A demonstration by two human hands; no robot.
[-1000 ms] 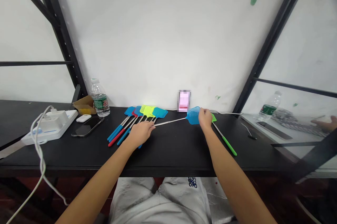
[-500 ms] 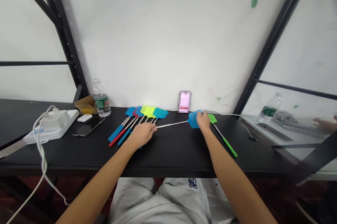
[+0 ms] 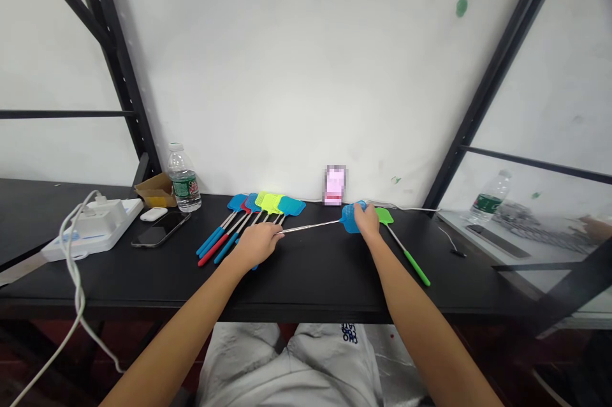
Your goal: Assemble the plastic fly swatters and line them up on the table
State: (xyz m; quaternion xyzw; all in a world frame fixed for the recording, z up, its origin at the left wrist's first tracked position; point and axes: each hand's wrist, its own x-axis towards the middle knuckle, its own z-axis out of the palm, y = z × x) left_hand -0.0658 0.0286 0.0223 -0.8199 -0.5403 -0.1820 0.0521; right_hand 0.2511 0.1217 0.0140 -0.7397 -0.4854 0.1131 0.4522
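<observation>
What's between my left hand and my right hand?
The head view shows a blue-headed fly swatter there: its thin metal shaft extends from your left hand to its mesh head at your right hand.

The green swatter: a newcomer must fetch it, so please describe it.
On the black table, look right of the held blue swatter. There lies the green swatter, its handle slanting lower right, unlike the fanned swatters, whose handles slant lower left.

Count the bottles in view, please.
2: the left bottle, between the box and the swatters, and the right bottle, beyond the right-hand post.
</observation>
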